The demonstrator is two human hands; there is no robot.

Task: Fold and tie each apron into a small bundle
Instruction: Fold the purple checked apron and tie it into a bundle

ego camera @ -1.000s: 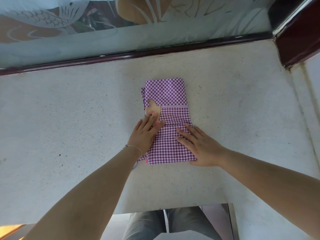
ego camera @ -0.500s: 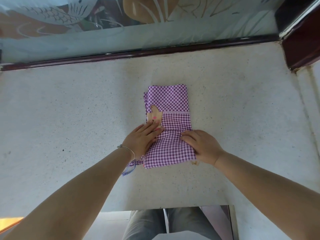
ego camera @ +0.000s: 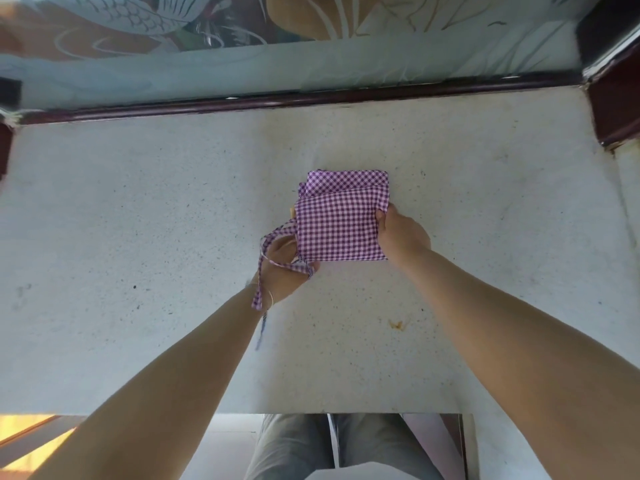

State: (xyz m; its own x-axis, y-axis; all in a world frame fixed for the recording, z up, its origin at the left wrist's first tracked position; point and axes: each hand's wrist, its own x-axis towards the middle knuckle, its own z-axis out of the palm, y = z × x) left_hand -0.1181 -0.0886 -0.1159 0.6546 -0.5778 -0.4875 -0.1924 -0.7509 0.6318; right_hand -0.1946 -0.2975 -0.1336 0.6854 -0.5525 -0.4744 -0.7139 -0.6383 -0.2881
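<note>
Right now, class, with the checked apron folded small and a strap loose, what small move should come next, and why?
Probably draw the strap across the apron: the left hand holds it free, the right hand grips the folded edge, and nothing is tied yet.

Speckled stone counter (ego camera: 138,237) bears folded gingham apron (ego camera: 341,226).

Both forearms are bare, without sleeves. A thin bracelet (ego camera: 271,299) circles the left wrist. Grey trousers (ego camera: 294,445) cover the legs below.

Both hands (ego camera: 282,268) (ego camera: 401,233) curled, gripping
</note>
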